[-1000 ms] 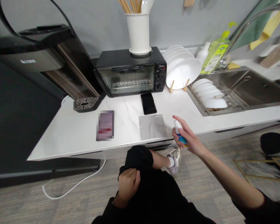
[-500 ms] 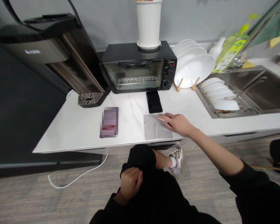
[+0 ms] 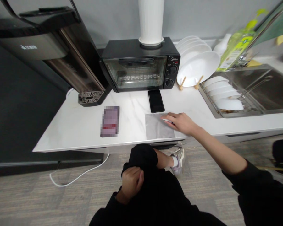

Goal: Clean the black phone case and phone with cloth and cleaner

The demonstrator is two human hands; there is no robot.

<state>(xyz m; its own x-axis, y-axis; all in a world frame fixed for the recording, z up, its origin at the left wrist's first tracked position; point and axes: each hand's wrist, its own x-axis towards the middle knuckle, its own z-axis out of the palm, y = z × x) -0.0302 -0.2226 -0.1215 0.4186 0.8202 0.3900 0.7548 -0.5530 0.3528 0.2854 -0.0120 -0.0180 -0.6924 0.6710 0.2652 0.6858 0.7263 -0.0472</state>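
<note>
My right hand (image 3: 182, 123) lies on the white counter (image 3: 80, 128), at the right edge of a flat grey cloth (image 3: 157, 127). Its fingers are curled around a small spray bottle (image 3: 166, 120), of which only the white tip shows. Just beyond the cloth lies a black phone (image 3: 156, 100), face up. A second phone (image 3: 110, 121) with a lit screen lies further left. My left hand (image 3: 131, 182) rests on my raised knee in black trousers, fingers curled in.
A black toaster oven (image 3: 138, 64) carries a white utensil holder (image 3: 151, 22). Left of it stands a dark water dispenser (image 3: 49, 47). White plates (image 3: 198, 67), a sink (image 3: 261, 91) with racked bowls (image 3: 226, 97) and a green bottle (image 3: 235, 50) are on the right. A white cable (image 3: 80, 174) lies on the floor.
My right hand came up from below the counter edge with the spray bottle and set down on the right edge of the grey cloth. The left hand stayed on my knee.
</note>
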